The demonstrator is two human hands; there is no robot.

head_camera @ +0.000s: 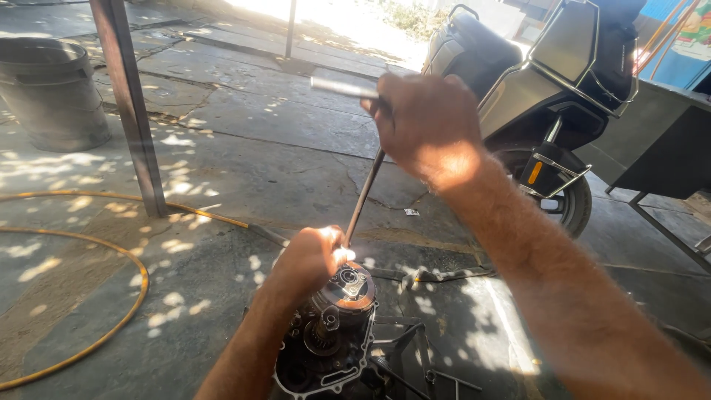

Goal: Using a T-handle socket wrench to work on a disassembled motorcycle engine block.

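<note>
Right hand point(429, 126) raised high, fist closed around crossbar of a long T-handle wrench point(364, 194); bright metal end of crossbar sticking out left of fist. Wrench shaft slanting down and left from fist to engine.

Left hand point(311, 259) low, fingers curled shut near foot of shaft, resting on round top of clutch assembly point(348, 289). Sun glare right at contact point; cannot tell whether fingers pinch shaft itself or a socket at its tip, probably the shaft.

Opened engine case point(326, 348) at bottom centre, sitting on concrete floor point(244, 148), cover off, gears and a jagged pale gasket edge exposed. Clutch assembly standing in upper part of case, copper-brown ring around a grey hub. Dark metal frame point(415, 355) lying just right of case, partly under it.

Yellow hose point(111, 296) looping across floor at left, well apart from engine. Rusty steel post point(133, 111) standing upright left of centre. Grey metal tub point(48, 92) in far left corner. Parked motorcycle point(533, 89) behind right forearm, rear wheel and orange reflector showing. Dark metal cart point(659, 141) at right edge, just beside motorcycle. Dappled shade over most of floor, full sun at top.
</note>
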